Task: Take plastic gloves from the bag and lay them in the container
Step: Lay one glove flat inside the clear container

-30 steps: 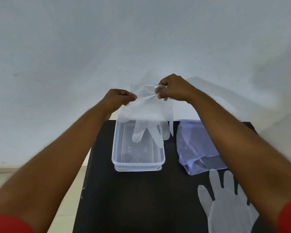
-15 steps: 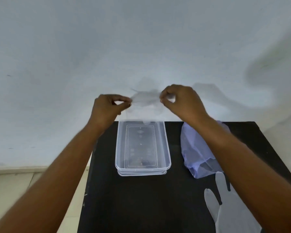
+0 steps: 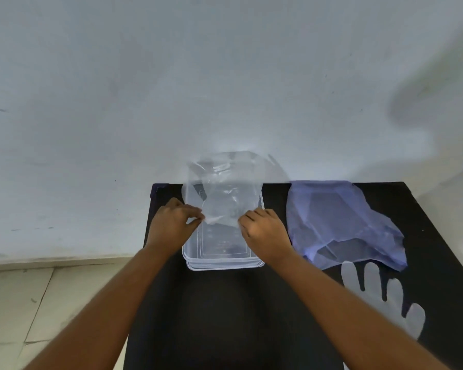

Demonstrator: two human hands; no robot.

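A clear plastic glove [image 3: 225, 188] is stretched over the far half of the clear rectangular container [image 3: 222, 264] on the black table. My left hand [image 3: 171, 225] pinches the glove's near left edge. My right hand [image 3: 265, 231] pinches its near right edge. The glove's far end billows up past the container's back rim. The bluish plastic bag [image 3: 340, 217] lies flat to the right of the container. A second clear glove [image 3: 382, 292] lies on the table in front of the bag, fingers pointing away from me.
The black table [image 3: 225, 316] stands against a pale wall [image 3: 225, 76]. Its left edge drops to a tiled floor [image 3: 24, 303]. My forearms cross the table's near part.
Both hands have come down from above the container's far end to its middle, drawing the glove down over the container. The glove hung fingers-down a second ago and now lies spread.
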